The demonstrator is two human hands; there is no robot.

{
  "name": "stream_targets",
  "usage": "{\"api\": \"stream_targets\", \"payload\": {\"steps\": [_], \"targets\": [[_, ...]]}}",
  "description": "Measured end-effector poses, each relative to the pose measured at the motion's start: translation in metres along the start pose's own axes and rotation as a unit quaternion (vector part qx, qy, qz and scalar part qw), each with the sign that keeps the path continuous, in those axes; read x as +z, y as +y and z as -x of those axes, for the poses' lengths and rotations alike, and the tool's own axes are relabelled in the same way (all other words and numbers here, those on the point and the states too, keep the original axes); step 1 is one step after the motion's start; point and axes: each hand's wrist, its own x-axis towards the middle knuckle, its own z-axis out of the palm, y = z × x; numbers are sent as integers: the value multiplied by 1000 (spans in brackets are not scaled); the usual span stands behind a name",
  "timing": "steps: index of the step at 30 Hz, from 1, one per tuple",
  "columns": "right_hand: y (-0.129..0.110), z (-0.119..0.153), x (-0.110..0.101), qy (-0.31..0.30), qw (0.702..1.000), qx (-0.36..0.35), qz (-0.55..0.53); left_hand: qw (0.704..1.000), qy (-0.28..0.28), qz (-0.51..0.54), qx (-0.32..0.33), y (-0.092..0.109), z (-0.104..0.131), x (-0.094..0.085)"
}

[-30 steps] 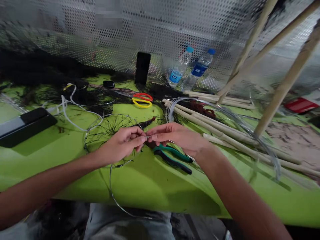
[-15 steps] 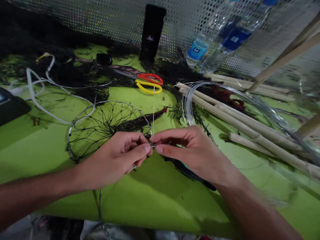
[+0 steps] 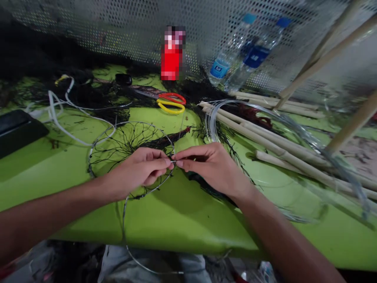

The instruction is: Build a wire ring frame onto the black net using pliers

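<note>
A wire hoop [image 3: 89,157] with black netting [image 3: 129,137] strung across it lies on the green surface. My left hand [image 3: 147,171] pinches the hoop's wire at its right side, thumb against the fingers. Touching the same spot, my right hand [image 3: 203,163] has its thumb and index finger closed on the wire and a thin thread. The fingertips of both hands almost meet. Their exact grip on the thread is too small to make out. A loose wire tail [image 3: 125,232] hangs from the hoop over the near edge.
Red-and-yellow scissors [image 3: 171,103] lie behind the hoop. To the right are wooden sticks [image 3: 271,143] and a coil of clear line [image 3: 210,124]. Two bottles [image 3: 219,68] and a phone [image 3: 171,55] lean at the back. White cord [image 3: 54,110] and a dark case [image 3: 22,129] sit left.
The view has shifted a little. The thread that stood taut and upright above my fingers now hangs fainter and slacker. My fingertips have drawn closer together, and more of the wire tail shows below.
</note>
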Motion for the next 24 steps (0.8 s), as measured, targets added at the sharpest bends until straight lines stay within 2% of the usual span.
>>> {"api": "stream_targets", "payload": {"steps": [2, 7, 10, 13, 16, 20, 22, 24], "targets": [[4, -1, 1, 6, 999, -22, 29, 1000, 1, 0, 13, -2, -2, -1], [0, 3, 3, 28, 975, -178, 131, 998, -3, -28, 61, -2, 1, -1], [-13, 12, 1, 13, 967, -202, 151, 994, -1, -50, 94, 0, 5, -1], [-26, 20, -1, -26, 979, -149, 135, 990, -16, -83, 117, -1, 12, 1], [-32, 24, 0, -62, 993, -74, 61, 982, -36, -125, 134, -4, 21, 2], [-33, 22, 0, -112, 994, -5, -13, 965, -51, -203, 158, -3, 26, 1], [-32, 20, -4, -123, 992, 19, -31, 950, -28, -252, 183, 12, 13, -3], [-30, 20, -7, -122, 991, 29, -43, 927, 50, -295, 226, 41, -14, -11]]}}
